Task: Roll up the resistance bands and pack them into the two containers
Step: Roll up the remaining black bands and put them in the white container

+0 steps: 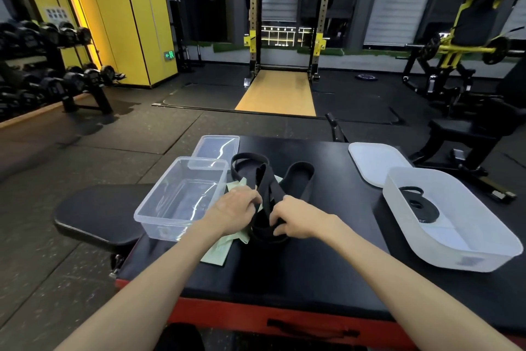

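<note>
The left hand (237,205) and right hand (296,221) pinch the black band (269,183) — fingers curled. Clear tub (165,226) at nine o'clock, white tub (455,259) at three.

On the table (313,271), the loose band (269,184) lies centre frame between the left container (159,225) and the right container (469,254), which holds a rolled band (421,208).

Two bare forearms fill the lower part of the frame: the left forearm (159,273) at lower left and the right forearm (398,276) at lower right, both uncovered from the bottom edge to the wrist. Each ends in a bare hand near the centre, the left hand (236,208) and the right hand (296,219). A dark rounded patch (179,336) at the bottom edge may be clothing; it is too dim to tell.
</note>
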Tool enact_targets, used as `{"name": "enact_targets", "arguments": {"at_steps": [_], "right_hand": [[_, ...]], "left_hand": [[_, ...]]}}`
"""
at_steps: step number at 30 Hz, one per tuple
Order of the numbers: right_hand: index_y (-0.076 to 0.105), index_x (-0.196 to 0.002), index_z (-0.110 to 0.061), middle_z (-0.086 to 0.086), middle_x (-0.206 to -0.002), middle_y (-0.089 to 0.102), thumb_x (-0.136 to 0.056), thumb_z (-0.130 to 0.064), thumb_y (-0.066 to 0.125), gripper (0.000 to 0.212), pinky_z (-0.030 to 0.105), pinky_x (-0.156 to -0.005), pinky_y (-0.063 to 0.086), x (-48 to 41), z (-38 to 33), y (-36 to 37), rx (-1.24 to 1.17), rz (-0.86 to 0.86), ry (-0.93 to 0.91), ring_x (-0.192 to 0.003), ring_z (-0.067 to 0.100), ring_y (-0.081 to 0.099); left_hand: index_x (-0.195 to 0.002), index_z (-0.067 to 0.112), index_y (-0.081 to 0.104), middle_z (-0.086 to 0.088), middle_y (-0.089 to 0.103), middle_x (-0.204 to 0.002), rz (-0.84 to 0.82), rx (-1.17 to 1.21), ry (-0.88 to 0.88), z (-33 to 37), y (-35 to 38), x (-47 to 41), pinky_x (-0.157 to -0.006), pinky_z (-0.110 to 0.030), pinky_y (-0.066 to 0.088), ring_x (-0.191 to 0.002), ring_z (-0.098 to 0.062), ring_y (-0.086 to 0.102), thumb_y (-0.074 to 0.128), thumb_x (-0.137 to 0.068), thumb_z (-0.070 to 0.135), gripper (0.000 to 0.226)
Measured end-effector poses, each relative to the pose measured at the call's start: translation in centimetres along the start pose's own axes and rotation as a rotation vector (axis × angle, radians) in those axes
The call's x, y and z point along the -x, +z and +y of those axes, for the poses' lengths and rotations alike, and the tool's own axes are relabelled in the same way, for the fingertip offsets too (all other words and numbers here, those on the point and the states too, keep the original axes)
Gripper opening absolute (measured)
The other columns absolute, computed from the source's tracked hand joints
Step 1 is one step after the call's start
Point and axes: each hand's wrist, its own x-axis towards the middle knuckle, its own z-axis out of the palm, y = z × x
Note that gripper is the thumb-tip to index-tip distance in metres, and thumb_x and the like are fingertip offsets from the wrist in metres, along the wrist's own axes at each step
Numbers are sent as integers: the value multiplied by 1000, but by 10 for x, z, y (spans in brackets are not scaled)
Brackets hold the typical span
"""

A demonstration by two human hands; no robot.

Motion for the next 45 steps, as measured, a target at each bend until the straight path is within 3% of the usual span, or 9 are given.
{"name": "enact_targets", "arguments": {"at_steps": [8,12,17,22,29,36,39,42,45], "right_hand": [[66,-84,-10,8,-77,67,-89,-21,64,12,29,-67,43,18,21,-30,-469,304,150,-66,15,54],[69,-81,-9,4,-84,73,-91,-17,61,15,34,-78,50,29,28,-54,-777,464,140,-81,21,67],[69,-81,-11,7,-81,72,-92,-19,62,16,22,-66,46,37,18,-91,-950,582,100,-67,7,60],[69,-77,-11,7,-74,67,-91,-20,64,17,19,-58,45,42,10,-120,-1065,643,71,-60,9,54],[68,-74,-8,-1,-59,57,-90,-20,64,20,21,-60,46,53,19,-153,-1184,714,65,-55,7,51],[62,-111,-11,11,-101,65,-76,-12,79,39,38,-86,55,54,36,-143,-1152,799,118,-89,23,65],[68,-95,-13,15,-82,66,-87,-16,69,9,35,-85,51,55,36,-132,-1137,726,140,-78,23,63],[73,-79,-11,27,-74,60,-91,-10,62,17,40,-79,52,55,34,-129,-1171,757,121,-68,28,56],[70,-80,-3,21,-76,62,-93,-9,59,18,45,-75,50,54,38,-135,-1205,812,171,-70,29,55]], "left_hand": [[-132,15,52,-1,57,-125,130,256,-10,19,-8,2,-90,-15,29,-116,-16,50,42,-100,21,33],[-143,18,36,4,44,-142,146,317,-12,29,-10,-9,-104,-22,31,-129,-14,42,60,-90,28,59],[-149,21,24,10,44,-136,203,506,-69,56,-14,-33,-104,-25,32,-125,-6,40,82,-67,47,104],[-97,43,62,13,65,-94,310,660,6,77,-33,-53,-88,-39,51,-92,-7,63,74,-76,41,24],[-93,21,67,2,74,-86,220,797,88,90,-47,-67,-90,-45,51,-87,-17,69,71,-82,28,13],[-87,14,69,-4,72,-77,228,912,121,113,-57,-74,-82,-42,56,-74,-18,68,62,-91,23,13],[-79,14,67,0,69,-72,224,883,129,118,-59,-74,-77,-37,55,-71,-13,65,57,-94,27,22],[-86,16,65,1,66,-77,123,858,142,120,-54,-73,-69,-27,51,-72,-9,61,50,-98,28,23],[-107,15,65,2,71,-98,-15,924,124,117,-47,-72,-87,-27,49,-92,-9,63,37,-103,31,32]]}}
